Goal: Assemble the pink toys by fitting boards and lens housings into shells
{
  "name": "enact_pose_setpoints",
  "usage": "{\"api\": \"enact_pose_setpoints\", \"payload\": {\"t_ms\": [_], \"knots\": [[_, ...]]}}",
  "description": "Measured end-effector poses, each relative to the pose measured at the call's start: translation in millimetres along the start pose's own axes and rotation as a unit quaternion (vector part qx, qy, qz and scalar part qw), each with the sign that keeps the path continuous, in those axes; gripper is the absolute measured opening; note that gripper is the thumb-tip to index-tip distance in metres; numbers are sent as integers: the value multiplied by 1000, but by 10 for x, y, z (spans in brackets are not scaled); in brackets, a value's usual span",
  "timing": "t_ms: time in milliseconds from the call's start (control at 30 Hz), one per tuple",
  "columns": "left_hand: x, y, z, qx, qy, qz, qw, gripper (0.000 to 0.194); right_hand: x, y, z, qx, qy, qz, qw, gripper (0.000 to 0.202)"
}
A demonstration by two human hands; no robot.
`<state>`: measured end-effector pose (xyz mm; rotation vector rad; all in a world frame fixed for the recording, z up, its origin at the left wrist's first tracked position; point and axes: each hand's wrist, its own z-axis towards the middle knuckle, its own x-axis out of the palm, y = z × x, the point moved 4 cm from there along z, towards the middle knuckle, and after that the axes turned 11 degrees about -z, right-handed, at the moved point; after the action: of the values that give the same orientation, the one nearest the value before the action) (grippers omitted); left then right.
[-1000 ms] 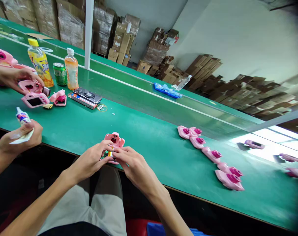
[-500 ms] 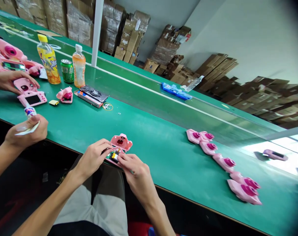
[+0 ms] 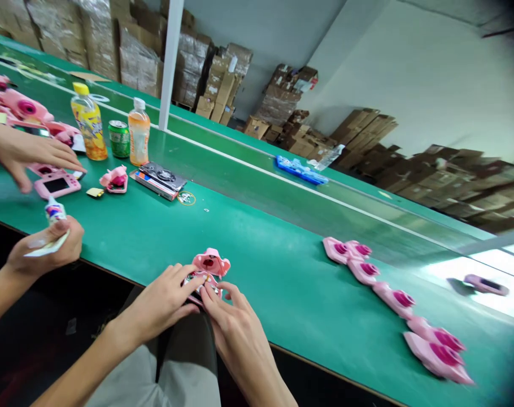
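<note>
A pink toy camera shell (image 3: 210, 264) lies open at the near edge of the green table (image 3: 257, 249), with a small circuit board showing inside it. My left hand (image 3: 164, 302) grips its left side. My right hand (image 3: 229, 316) presses fingertips onto the board from the right. Both hands touch the same piece.
A row of pink shells (image 3: 392, 299) runs along the right. A co-worker's hands (image 3: 45, 246) at left hold a small tube; more pink cameras (image 3: 56, 183), two bottles (image 3: 90, 121), a green can (image 3: 119, 138), a flat box (image 3: 157, 178), a blue part (image 3: 301, 169). Cardboard boxes stand behind.
My hands and the pink shell sit slightly lower in view as the camera shifted. My fingers have closed in over the board. The co-worker's far hand reached out over the pink cameras.
</note>
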<state>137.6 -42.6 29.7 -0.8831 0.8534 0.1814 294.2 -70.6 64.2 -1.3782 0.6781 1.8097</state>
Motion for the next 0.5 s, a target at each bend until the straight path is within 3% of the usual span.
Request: {"api": "enact_pose_setpoints", "payload": {"t_ms": [167, 233, 300, 333, 367, 400, 433, 467, 500], "knots": [[2, -37, -7, 14, -10, 54, 998, 50, 128, -12, -319, -7, -130, -13, 991, 49], [21, -34, -24, 15, -21, 67, 997, 52, 48, -105, -380, 27, -206, 14, 978, 47], [48, -25, -43, 16, -32, 71, 997, 56, -112, -286, -224, 101, -239, 33, 965, 30], [59, -20, -51, 14, -36, 72, 997, 56, -192, -389, -38, 148, -210, 31, 966, 27], [67, -17, -56, 11, -39, 74, 996, 57, -251, -483, 212, 188, -142, 24, 972, 39], [71, -19, -58, 9, -40, 79, 996, 56, -270, -564, 498, 221, -20, 7, 975, 54], [69, -24, -58, 6, -43, 85, 995, 55, -242, -611, 776, 222, 148, -10, 964, 66], [64, -32, -57, 2, -45, 92, 995, 54, -194, -615, 1010, 187, 324, -16, 927, 72], [57, -42, -56, -3, -48, 99, 994, 54, -202, -613, 1240, 166, 387, 0, 907, 68]]}}
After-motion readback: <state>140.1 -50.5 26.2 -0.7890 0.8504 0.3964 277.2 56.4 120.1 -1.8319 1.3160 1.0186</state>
